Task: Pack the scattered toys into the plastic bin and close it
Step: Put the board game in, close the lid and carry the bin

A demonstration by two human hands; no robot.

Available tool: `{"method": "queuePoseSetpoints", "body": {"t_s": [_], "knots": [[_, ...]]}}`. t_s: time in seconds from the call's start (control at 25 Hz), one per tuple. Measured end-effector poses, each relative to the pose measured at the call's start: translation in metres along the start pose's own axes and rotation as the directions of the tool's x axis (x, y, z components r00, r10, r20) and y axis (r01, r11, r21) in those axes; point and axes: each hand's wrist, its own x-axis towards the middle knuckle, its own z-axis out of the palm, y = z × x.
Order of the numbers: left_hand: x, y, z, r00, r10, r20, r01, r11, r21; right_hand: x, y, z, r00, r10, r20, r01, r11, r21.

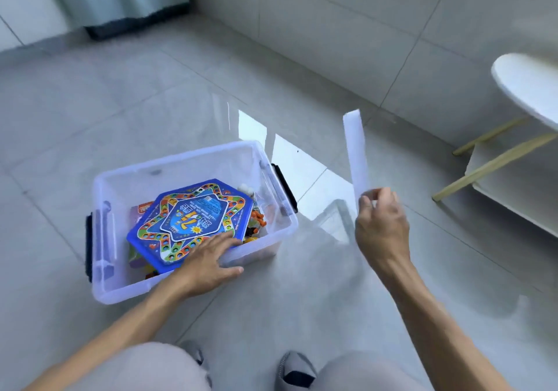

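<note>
the clear plastic bin [193, 224] sits on the grey tiled floor [90, 112] left of centre in the frame, its top open, with black latch handles [283, 188] on its two short ends. inside, on top of everything, lies a blue hexagonal game board [190, 221] with a ring of coloured dots and a star-shaped label in the middle; the print on it is too small and turned around to read. under and beside it show orange and yellow small toys [256, 221] toward the bin's right end, and a corner of an orange-edged box [142, 209] at the left.

the left hand [211, 257] lies flat with fingers spread, palm down on the board's near edge and the bin's front rim. the right hand [380, 224], right of centre, pinches the lower edge of the clear lid [356, 152], which stands on end, seen edge-on. a white chair [525, 88] with pale wooden legs stands at the right edge; grey slippers [296, 369] show at the bottom.
</note>
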Motion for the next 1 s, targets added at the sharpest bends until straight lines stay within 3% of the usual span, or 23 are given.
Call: {"method": "queuePoseSetpoints", "body": {"t_s": [0.04, 0.12, 0.16, 0.24, 0.36, 0.44, 0.48, 0.56, 0.6, 0.64, 0.68, 0.76, 0.84, 0.88, 0.92, 1.0], "knots": [[-0.007, 0.001, -0.006, 0.999, -0.021, -0.041, 0.014, 0.986, -0.165, 0.004, -0.018, -0.023, 1.000, 0.007, 0.011, -0.009, 0.993, 0.114], [-0.023, 0.001, -0.016, 0.958, -0.136, -0.253, 0.020, 0.911, -0.413, 0.004, -0.059, -0.061, 0.998, -0.002, 0.065, -0.025, 0.911, 0.412], [-0.030, 0.001, -0.021, 0.897, -0.206, -0.390, 0.008, 0.891, -0.453, 0.001, -0.077, -0.078, 0.996, -0.034, 0.079, -0.012, 0.855, 0.519], [-0.045, -0.005, -0.034, 0.753, -0.284, -0.594, -0.039, 0.881, -0.472, -0.015, -0.106, -0.107, 0.988, -0.125, 0.087, 0.053, 0.818, 0.573], [-0.066, -0.021, -0.058, 0.666, -0.331, -0.669, -0.086, 0.856, -0.510, -0.029, -0.130, -0.148, 0.969, -0.232, 0.080, 0.097, 0.660, 0.745], [-0.072, -0.032, -0.071, 0.645, -0.402, -0.650, -0.070, 0.816, -0.574, -0.017, -0.134, -0.160, 0.953, -0.238, 0.189, -0.042, 0.512, 0.858], [-0.074, -0.039, -0.079, 0.641, -0.470, -0.607, -0.108, 0.728, -0.677, -0.008, -0.133, -0.155, 0.933, -0.208, 0.294, -0.171, 0.462, 0.870], [-0.081, -0.052, -0.096, 0.760, -0.545, -0.355, -0.237, 0.275, -0.932, 0.007, -0.120, -0.121, 0.824, -0.111, 0.555, -0.474, 0.399, 0.785], [-0.086, -0.067, -0.099, 0.806, -0.527, -0.271, -0.268, 0.083, -0.960, 0.012, -0.110, -0.093, 0.752, -0.043, 0.658, -0.592, 0.395, 0.702], [-0.090, -0.083, -0.096, 0.828, -0.496, -0.261, -0.274, 0.048, -0.961, 0.015, -0.100, -0.061, 0.701, 0.031, 0.713, -0.662, 0.399, 0.634], [-0.092, -0.097, -0.089, 0.824, -0.497, -0.272, -0.258, 0.099, -0.961, 0.017, -0.091, -0.028, 0.673, 0.103, 0.733, -0.697, 0.420, 0.581], [-0.089, -0.120, -0.071, 0.707, -0.606, -0.365, -0.175, 0.350, -0.920, 0.019, -0.071, 0.039, 0.721, 0.198, 0.664, -0.629, 0.587, 0.509], [-0.080, -0.131, -0.052, 0.611, -0.653, -0.448, -0.077, 0.514, -0.854, 0.017, -0.056, 0.090, 0.826, 0.134, 0.547, -0.305, 0.923, 0.235], [-0.075, -0.131, -0.045, 0.571, -0.639, -0.516, -0.034, 0.609, -0.792, 0.017, -0.047, 0.111, 0.827, 0.048, 0.559, -0.081, 0.996, 0.035], [-0.066, -0.135, -0.039, 0.534, -0.617, -0.578, 0.023, 0.694, -0.720, 0.017, -0.041, 0.129, 0.812, -0.026, 0.583, 0.105, 0.989, -0.103], [-0.054, -0.139, -0.030, 0.494, -0.621, -0.608, 0.105, 0.737, -0.667, 0.020, -0.030, 0.156, 0.785, -0.109, 0.609, 0.263, 0.950, -0.169]]}}
